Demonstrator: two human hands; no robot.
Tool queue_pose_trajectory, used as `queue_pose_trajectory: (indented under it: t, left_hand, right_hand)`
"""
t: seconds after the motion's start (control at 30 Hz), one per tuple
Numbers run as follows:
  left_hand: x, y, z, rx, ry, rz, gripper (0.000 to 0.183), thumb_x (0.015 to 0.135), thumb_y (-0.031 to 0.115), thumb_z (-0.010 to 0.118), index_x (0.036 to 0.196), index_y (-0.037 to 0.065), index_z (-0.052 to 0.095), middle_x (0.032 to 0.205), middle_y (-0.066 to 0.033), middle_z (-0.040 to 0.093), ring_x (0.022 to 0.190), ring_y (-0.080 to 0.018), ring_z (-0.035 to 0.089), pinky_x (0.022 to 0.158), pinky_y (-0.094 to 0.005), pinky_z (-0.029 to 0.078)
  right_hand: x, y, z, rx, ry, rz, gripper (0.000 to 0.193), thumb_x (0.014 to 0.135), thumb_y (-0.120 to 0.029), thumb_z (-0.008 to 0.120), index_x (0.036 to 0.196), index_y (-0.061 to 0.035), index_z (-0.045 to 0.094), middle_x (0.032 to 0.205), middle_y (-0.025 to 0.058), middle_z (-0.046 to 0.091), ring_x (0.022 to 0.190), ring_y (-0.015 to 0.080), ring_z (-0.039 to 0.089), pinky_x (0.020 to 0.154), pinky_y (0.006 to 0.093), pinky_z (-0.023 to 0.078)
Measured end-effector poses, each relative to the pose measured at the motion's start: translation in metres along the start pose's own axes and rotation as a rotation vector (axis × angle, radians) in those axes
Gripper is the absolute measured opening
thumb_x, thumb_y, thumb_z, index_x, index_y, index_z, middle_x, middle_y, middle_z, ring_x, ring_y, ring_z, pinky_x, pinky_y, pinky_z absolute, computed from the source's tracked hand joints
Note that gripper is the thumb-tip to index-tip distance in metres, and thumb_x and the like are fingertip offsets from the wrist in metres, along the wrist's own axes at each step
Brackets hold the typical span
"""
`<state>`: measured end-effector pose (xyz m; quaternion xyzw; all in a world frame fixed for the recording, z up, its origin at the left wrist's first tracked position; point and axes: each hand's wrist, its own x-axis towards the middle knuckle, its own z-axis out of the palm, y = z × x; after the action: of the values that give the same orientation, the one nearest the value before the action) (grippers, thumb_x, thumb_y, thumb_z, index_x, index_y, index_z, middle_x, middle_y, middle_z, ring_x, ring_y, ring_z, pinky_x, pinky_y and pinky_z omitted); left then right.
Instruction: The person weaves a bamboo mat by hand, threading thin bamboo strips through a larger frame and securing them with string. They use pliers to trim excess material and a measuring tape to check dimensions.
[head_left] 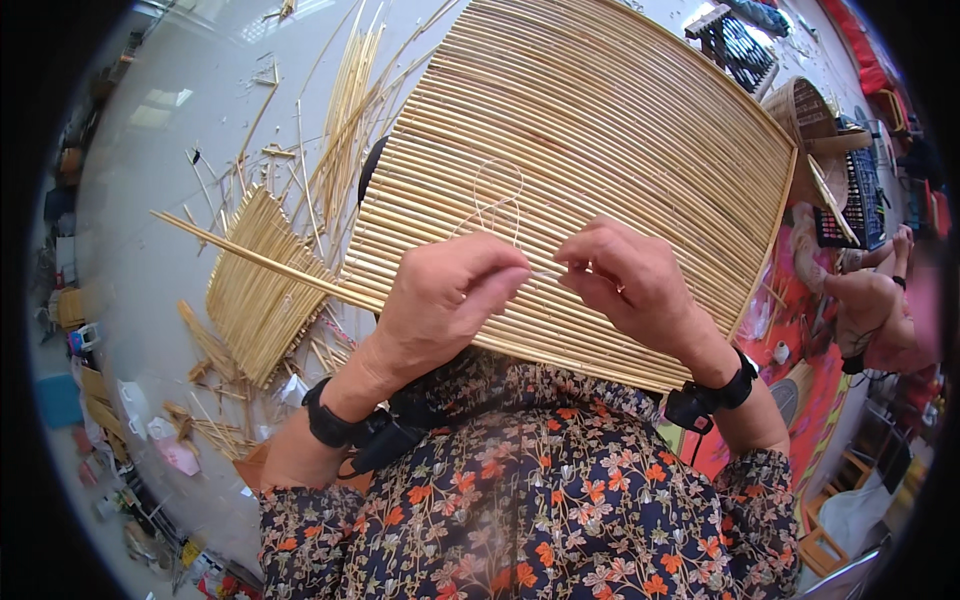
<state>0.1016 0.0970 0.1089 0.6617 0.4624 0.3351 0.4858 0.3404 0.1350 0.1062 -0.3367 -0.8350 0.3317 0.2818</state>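
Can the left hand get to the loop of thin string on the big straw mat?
Probably yes. The left hand rests on the straw mat just below the string loop, with nothing between them.

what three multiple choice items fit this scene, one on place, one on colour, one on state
1. Where does the reed mat rest?
A. on the person's lap
B. on a wall
C. on a shelf

2. What colour are the wristbands?
A. white
B. black
C. yellow

3. What are the hands doing?
A. lying flat and open
B. pinching a thin thread
C. gripping scissors

Answers: 1 A, the mat lies over the floral clothing. 2 B, both bands are black. 3 B, the left hand and right hand pinch a thread looping over the mat.
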Motion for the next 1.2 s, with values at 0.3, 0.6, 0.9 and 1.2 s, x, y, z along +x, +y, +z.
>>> queue_pose_trajectory:
  t: [0.3,0.6,0.9,1.2]
  left_hand:
    - [-0.011,-0.002,0.009,-0.662,0.085,-0.310,0.019,0.103,0.019,0.063,0.108,0.000,0.065,0.079,-0.0035,0.066,0.065,-0.0105,0.065,0.059,-0.0236,0.055]
    - [-0.015,-0.001,-0.007,-0.604,0.021,-0.359,0.016,0.101,0.013,0.066,0.105,-0.002,0.069,0.075,-0.0016,0.067,0.064,-0.0073,0.063,0.058,-0.0219,0.053]
    - [-0.027,0.000,-0.024,-0.471,0.010,-0.405,0.012,0.099,0.008,0.067,0.104,-0.003,0.070,0.075,0.0005,0.065,0.065,-0.0054,0.060,0.058,-0.0205,0.051]
    - [-0.040,-0.007,-0.075,-0.129,0.204,-0.199,0.020,0.093,-0.003,0.069,0.113,-0.002,0.069,0.099,-0.0039,0.070,0.075,-0.0064,0.064,0.067,-0.0203,0.054]
  right_hand:
    - [0.002,-0.005,0.025,0.948,0.146,0.298,0.019,0.092,0.002,0.070,0.111,0.0010,0.067,0.099,0.0037,0.067,0.080,0.0071,0.061,0.070,0.0222,0.053]
    - [-0.002,-0.001,0.031,1.161,0.332,0.295,0.005,0.101,-0.003,0.059,0.105,-0.0020,0.061,0.105,0.0169,0.072,0.068,0.0105,0.064,0.063,0.0244,0.055]
    - [-0.008,0.001,0.023,1.500,0.415,0.448,0.018,0.110,-0.025,0.049,0.112,-0.0077,0.051,0.099,0.0199,0.071,0.065,0.0225,0.069,0.053,0.0333,0.061]
    - [-0.021,0.007,-0.023,1.767,0.475,0.255,0.012,0.106,-0.018,0.058,0.111,-0.0078,0.055,0.096,0.0056,0.055,0.085,0.0119,0.055,0.071,0.0259,0.056]
